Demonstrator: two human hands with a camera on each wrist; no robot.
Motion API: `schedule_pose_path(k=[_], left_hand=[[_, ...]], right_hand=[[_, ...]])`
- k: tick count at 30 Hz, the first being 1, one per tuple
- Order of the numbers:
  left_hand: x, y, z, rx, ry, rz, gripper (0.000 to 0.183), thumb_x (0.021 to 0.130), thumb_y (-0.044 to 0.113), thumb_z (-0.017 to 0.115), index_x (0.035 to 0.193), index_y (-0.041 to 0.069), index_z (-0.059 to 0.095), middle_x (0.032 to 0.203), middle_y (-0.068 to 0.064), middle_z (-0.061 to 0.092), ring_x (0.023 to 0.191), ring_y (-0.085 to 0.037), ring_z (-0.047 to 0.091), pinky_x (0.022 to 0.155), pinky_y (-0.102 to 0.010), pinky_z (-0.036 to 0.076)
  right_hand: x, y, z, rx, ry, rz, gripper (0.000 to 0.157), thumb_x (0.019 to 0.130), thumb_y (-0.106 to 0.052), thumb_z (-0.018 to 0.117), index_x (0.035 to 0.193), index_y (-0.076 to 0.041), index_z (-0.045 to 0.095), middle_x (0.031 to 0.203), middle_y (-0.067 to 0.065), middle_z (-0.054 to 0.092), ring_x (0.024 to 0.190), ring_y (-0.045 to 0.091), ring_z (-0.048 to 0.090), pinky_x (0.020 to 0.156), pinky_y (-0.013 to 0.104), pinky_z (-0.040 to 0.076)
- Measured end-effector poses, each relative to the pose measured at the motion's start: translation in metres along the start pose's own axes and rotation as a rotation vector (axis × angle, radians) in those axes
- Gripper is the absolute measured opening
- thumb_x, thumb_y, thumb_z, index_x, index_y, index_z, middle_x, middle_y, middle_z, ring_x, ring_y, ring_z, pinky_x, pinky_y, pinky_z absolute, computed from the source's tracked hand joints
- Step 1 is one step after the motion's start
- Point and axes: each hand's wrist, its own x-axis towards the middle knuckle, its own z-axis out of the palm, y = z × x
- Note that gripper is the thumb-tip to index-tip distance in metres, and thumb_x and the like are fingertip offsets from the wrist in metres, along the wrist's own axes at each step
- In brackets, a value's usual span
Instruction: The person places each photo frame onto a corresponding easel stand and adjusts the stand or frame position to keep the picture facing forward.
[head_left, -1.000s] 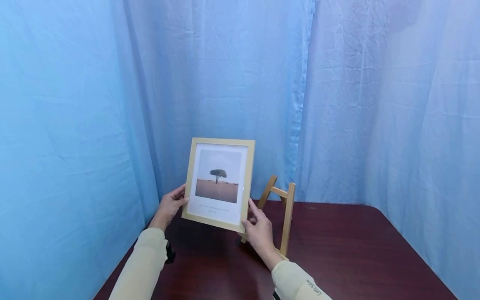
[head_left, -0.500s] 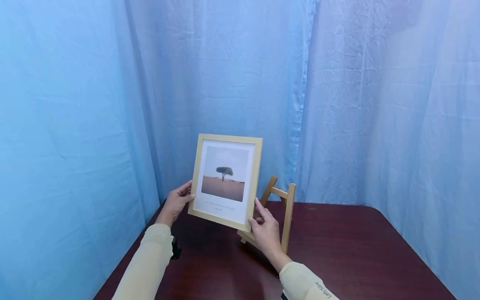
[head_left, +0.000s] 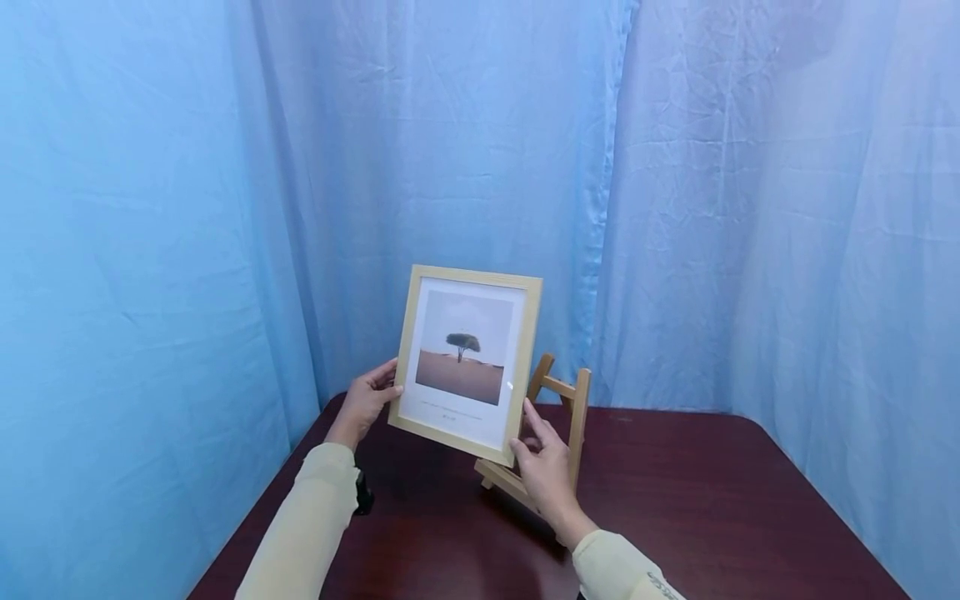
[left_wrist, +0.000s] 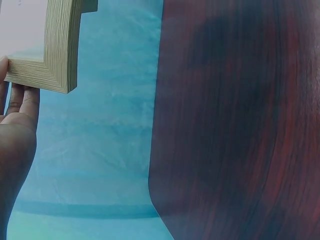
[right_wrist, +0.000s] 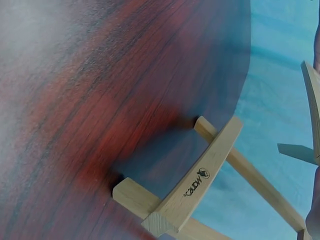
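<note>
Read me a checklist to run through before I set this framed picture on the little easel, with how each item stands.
1. Left hand gripping the framed picture: ok, at its left edge.
2. Right hand gripping too: ok, at the lower right edge.
3. Printed tree right way up: ok.
4. Framed picture centred on the easel: not ok, mostly left of it in the head view.
5. Front feet standing on the table: ok.
6. Rear foot planted: cannot tell, hidden.

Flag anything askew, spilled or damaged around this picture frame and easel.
Only the picture frame looks askew: held between the left hand and right hand, its lower edge slopes down toward the latter. The easel shows no visible damage; no spill shows.
</note>
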Motion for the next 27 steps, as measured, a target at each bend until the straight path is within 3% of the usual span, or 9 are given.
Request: schedule_pose_path(k=[13, 18, 27], left_hand=[[0.003, -0.002, 0.016, -0.015, -0.018, 0.038, 0.054, 0.093, -0.010, 0.060, 0.144, 0.002, 0.050, 0.138, -0.024, 0.055, 0.127, -0.035, 0.051, 0.106, -0.047, 0.041], [0.005, -0.002, 0.023, -0.016, -0.015, 0.035, 0.055, 0.092, -0.011, 0.061, 0.144, 0.001, 0.050, 0.137, -0.023, 0.056, 0.126, -0.032, 0.053, 0.105, -0.043, 0.043], [0.002, 0.001, 0.035, -0.019, -0.030, 0.031, 0.053, 0.092, -0.011, 0.061, 0.143, 0.001, 0.051, 0.137, -0.024, 0.056, 0.128, -0.036, 0.051, 0.105, -0.048, 0.041]], right_hand=[[-0.008, 0.003, -0.010, -0.044, 0.029, -0.003, 0.067, 0.089, 0.006, 0.068, 0.149, -0.019, 0.048, 0.127, 0.014, 0.061, 0.091, 0.024, 0.067, 0.068, 0.024, 0.055], [-0.011, 0.003, -0.014, -0.058, 0.045, -0.015, 0.067, 0.089, 0.006, 0.068, 0.148, -0.017, 0.049, 0.126, 0.013, 0.062, 0.091, 0.024, 0.068, 0.070, 0.024, 0.055], [-0.017, 0.008, -0.022, -0.076, 0.072, -0.047, 0.068, 0.087, 0.009, 0.069, 0.148, -0.012, 0.048, 0.120, 0.013, 0.064, 0.089, 0.024, 0.068, 0.070, 0.023, 0.056]])
